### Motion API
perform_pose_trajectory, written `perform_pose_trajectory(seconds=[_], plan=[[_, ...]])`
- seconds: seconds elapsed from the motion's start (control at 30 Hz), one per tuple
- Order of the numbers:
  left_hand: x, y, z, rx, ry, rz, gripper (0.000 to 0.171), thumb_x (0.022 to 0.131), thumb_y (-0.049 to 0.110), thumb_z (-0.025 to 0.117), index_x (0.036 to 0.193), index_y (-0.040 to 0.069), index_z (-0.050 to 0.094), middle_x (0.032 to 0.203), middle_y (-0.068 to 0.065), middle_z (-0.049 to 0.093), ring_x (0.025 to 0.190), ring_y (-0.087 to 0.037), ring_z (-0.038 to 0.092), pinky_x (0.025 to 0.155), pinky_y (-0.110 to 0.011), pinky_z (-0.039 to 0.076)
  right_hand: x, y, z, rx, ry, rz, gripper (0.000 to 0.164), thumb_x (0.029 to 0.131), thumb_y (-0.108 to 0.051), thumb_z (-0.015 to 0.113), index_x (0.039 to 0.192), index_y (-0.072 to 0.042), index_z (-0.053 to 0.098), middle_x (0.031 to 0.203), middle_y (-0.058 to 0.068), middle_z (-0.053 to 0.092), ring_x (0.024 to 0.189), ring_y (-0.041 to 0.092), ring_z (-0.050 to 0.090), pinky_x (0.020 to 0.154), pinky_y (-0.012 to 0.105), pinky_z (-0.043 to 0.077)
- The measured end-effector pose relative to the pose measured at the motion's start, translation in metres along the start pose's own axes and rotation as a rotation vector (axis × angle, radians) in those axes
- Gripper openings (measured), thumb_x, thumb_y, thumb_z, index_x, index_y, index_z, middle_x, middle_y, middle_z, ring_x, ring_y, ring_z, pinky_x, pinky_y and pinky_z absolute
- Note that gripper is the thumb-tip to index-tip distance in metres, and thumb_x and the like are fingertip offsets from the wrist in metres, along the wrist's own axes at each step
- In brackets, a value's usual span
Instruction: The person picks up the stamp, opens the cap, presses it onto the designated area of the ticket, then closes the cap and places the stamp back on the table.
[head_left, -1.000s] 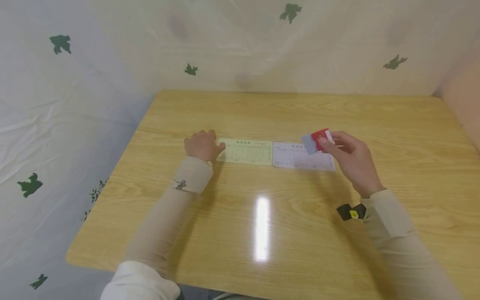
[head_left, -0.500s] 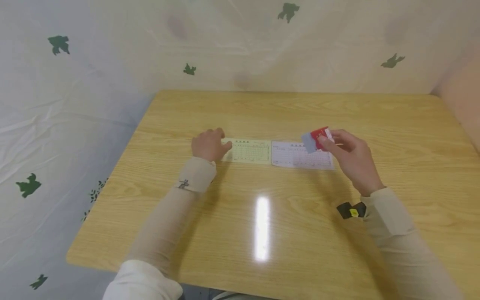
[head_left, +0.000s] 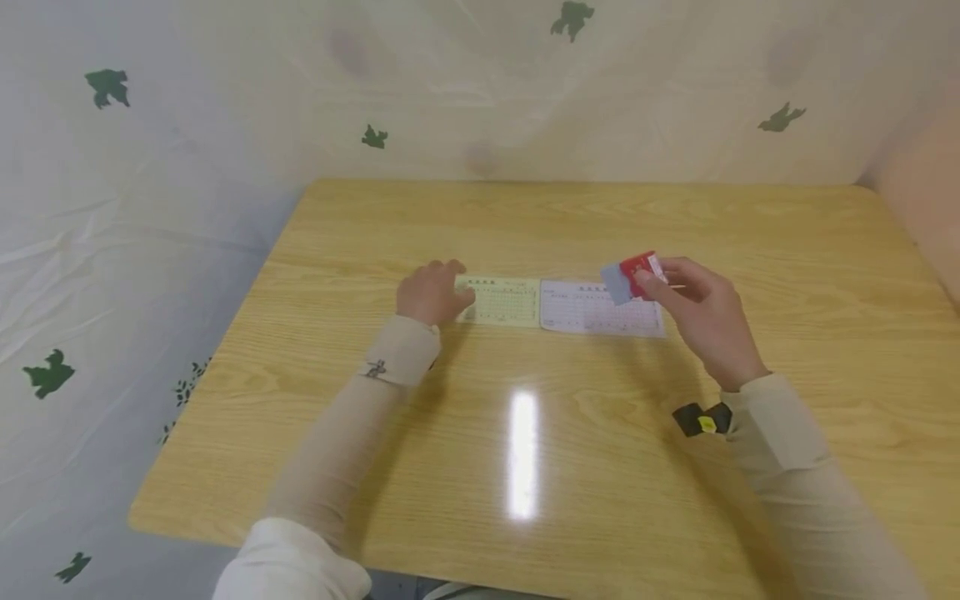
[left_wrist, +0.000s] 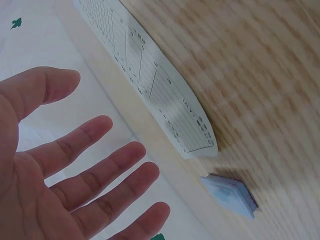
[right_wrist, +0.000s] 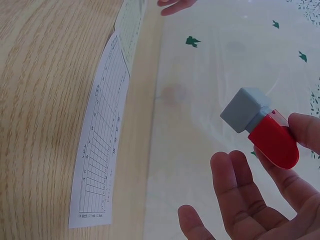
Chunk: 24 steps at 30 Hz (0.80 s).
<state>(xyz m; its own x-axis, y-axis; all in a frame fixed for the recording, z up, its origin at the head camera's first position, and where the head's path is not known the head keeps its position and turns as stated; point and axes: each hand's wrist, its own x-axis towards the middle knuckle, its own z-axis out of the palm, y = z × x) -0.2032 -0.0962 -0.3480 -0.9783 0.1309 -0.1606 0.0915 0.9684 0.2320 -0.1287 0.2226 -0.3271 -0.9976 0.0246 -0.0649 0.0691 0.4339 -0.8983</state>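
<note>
My right hand [head_left: 708, 329] pinches a red-handled stamp [right_wrist: 275, 141] with a grey square head, held above the white slip [head_left: 573, 312]. That slip is printed with a ruled form and lies end to end with a pale yellow-green slip [head_left: 506, 302] on its left. Over the yellow-green slip's left end is my left hand [head_left: 429, 293], fingers spread, holding nothing. A small, flat, pale-blue box [left_wrist: 229, 195] shows in the left wrist view, just beyond that slip's end; in the head view it is out of sight, apparently behind the left hand.
Both slips lie flat on a wood-grain table [head_left: 600, 467], which shows a bright light reflection near its front. A pale curtain [head_left: 465, 92] with green bird shapes hangs behind it and along the left side.
My left hand has moved to the right, over the left end of the yellow-green slip. The right hand with the stamp has stayed nearly in place.
</note>
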Motion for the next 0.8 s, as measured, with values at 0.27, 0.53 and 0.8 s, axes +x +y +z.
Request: perform_pose_trajectory(seconds=[0.27, 0.53, 0.8], plan=[[0.001, 0.004, 0.005, -0.022, -0.02, 0.017, 0.051, 0.098, 0.034, 0.059, 0.145, 0.015, 0.055, 0.137, -0.015, 0.061, 0.105, -0.032, 0.064, 0.079, -0.043, 0.057, -0.001, 0.0, 0.0, -0.012, 0.005, -0.002, 0.055, 0.101, -0.049, 0.058, 0.141, -0.012, 0.059, 0.125, 0.001, 0.061, 0.113, 0.017, 0.052, 0.095, 0.044, 0.04], [0.003, 0.008, 0.013, -0.022, -0.046, 0.054, 0.051, 0.098, 0.033, 0.061, 0.145, 0.016, 0.055, 0.141, -0.013, 0.059, 0.12, -0.035, 0.06, 0.091, -0.047, 0.055, -0.001, 0.001, 0.0, -0.016, 0.0, 0.007, 0.056, 0.101, -0.05, 0.058, 0.142, -0.012, 0.058, 0.128, 0.003, 0.06, 0.113, 0.019, 0.052, 0.096, 0.046, 0.041], [0.002, 0.013, 0.017, 0.004, -0.053, 0.043, 0.049, 0.1, 0.033, 0.06, 0.146, 0.017, 0.054, 0.141, -0.014, 0.059, 0.117, -0.034, 0.061, 0.088, -0.047, 0.056, -0.003, 0.002, 0.001, -0.012, 0.002, 0.013, 0.056, 0.101, -0.051, 0.058, 0.142, -0.013, 0.058, 0.128, 0.004, 0.06, 0.114, 0.019, 0.051, 0.098, 0.049, 0.04]])
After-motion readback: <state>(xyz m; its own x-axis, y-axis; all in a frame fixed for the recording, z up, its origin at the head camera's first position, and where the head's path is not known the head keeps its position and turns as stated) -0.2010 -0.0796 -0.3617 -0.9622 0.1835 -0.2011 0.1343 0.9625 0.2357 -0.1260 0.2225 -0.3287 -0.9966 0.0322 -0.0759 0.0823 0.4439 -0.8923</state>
